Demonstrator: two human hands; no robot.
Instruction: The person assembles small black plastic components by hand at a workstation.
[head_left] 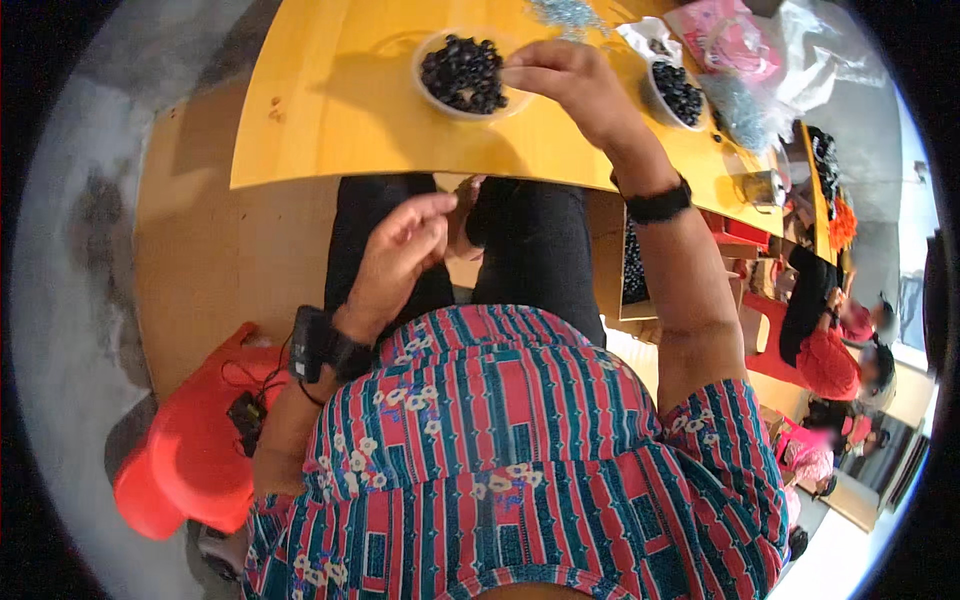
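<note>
A clear round plastic tub (pixel 424 94) stands on the yellow table, filled with small shiny black pieces (pixel 464 72). Just over its right rim is my right hand (pixel 572 84), a black band on the wrist, its thumb and fingertips pinched together. Whatever may be between those fingertips is too small to make out. My left hand (pixel 402 250) is held above my lap, below the table's near edge. Its fingers are curled with thumb and forefinger close together, and I cannot make out anything in them.
To the right, a second tub (pixel 678 96) of black pieces stands near a bag of pale blue bits (pixel 742 112) and a pink package (pixel 722 38). A metal cup (pixel 764 188) sits by the right edge. A red chair (pixel 195 450) stands at left; people sit far right.
</note>
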